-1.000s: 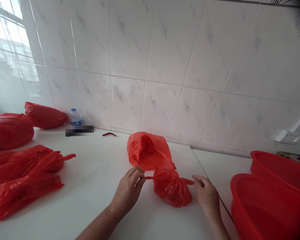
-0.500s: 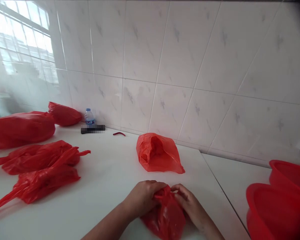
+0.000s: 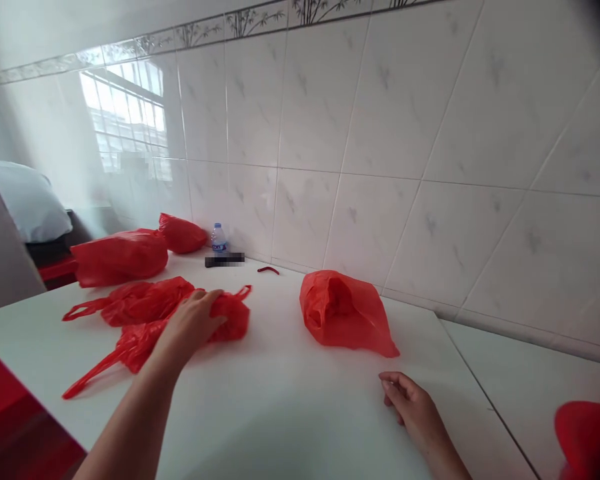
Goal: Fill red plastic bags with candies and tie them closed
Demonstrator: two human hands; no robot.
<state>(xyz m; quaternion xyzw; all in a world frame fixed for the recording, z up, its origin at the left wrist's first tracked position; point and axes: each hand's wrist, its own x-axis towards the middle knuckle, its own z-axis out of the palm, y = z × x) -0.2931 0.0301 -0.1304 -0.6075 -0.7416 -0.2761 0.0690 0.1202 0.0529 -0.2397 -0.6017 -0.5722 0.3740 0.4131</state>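
My left hand (image 3: pixel 193 321) reaches out to the left over the white counter (image 3: pixel 280 413) and grips a small tied red bag (image 3: pixel 230 315), setting it against the pile of other red bags (image 3: pixel 135 313). My right hand (image 3: pixel 411 401) rests on the counter near the front right, fingers loosely curled, holding nothing. An open, crumpled red bag (image 3: pixel 343 312) lies between the two hands, near the tiled wall.
Two fuller red bags (image 3: pixel 123 255) lie at the far left by the wall, beside a small water bottle (image 3: pixel 219 239) and a red chili (image 3: pixel 269 269). A red basin's rim (image 3: pixel 587 437) shows at the bottom right. The counter edge drops off at left.
Both hands were knotting the small red bag in front of me. Now my left hand has carried it left to the pile, and my right hand has let go. The view turned left.
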